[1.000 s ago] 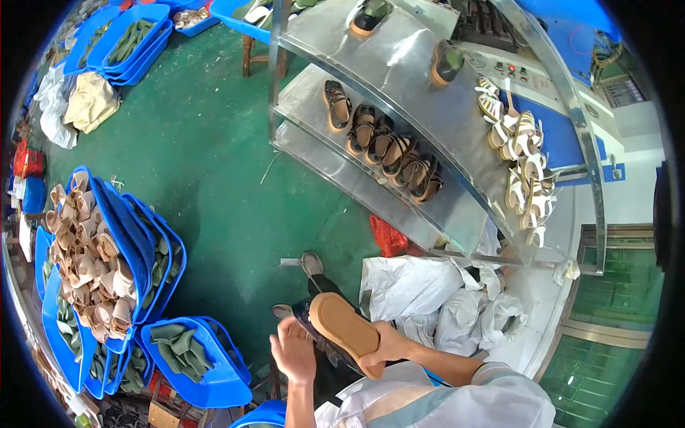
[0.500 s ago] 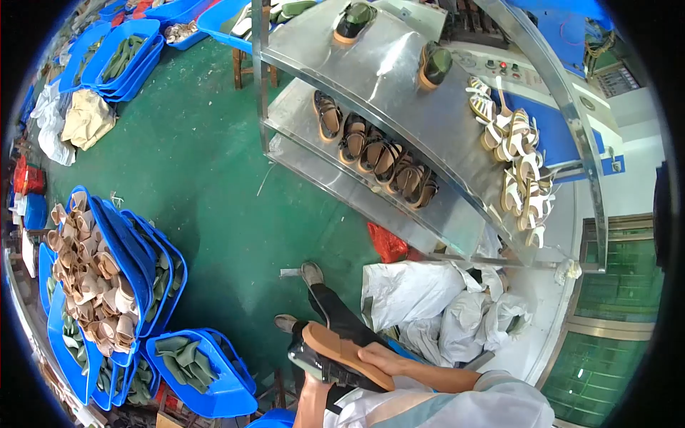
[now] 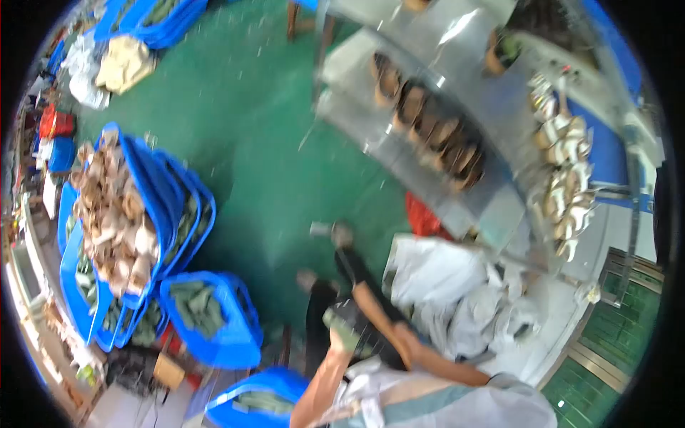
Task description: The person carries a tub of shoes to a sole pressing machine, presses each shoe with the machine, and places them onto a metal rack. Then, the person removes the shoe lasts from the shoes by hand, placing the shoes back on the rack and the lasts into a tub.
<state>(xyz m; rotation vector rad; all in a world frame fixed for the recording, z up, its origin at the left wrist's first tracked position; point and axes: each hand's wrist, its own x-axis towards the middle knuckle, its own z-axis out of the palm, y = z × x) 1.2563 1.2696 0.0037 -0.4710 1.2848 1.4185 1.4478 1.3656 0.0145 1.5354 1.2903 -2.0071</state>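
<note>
At the bottom centre, blurred by motion, my left hand [image 3: 338, 347] is closed around a black shoe upper [image 3: 362, 325] with a green last [image 3: 342, 332] inside it. My right hand [image 3: 408, 341] grips a tan sole [image 3: 376, 311], which is tilted and seen nearly edge-on beside the upper. Whether sole and upper touch along their length, I cannot tell.
A metal rack [image 3: 499, 214] holds black sandals [image 3: 428, 128] and white sandals [image 3: 569, 164]. White sacks [image 3: 435, 274] lie below it. To the left, blue baskets [image 3: 207, 349] hold green pieces, and a heap of tan shoe parts [image 3: 114, 221] tops another stack.
The view has swung, so the rack and baskets sit further right and mostly higher. The sole, earlier lying flat over the upper, is now turned steeper and more edge-on in my right hand.
</note>
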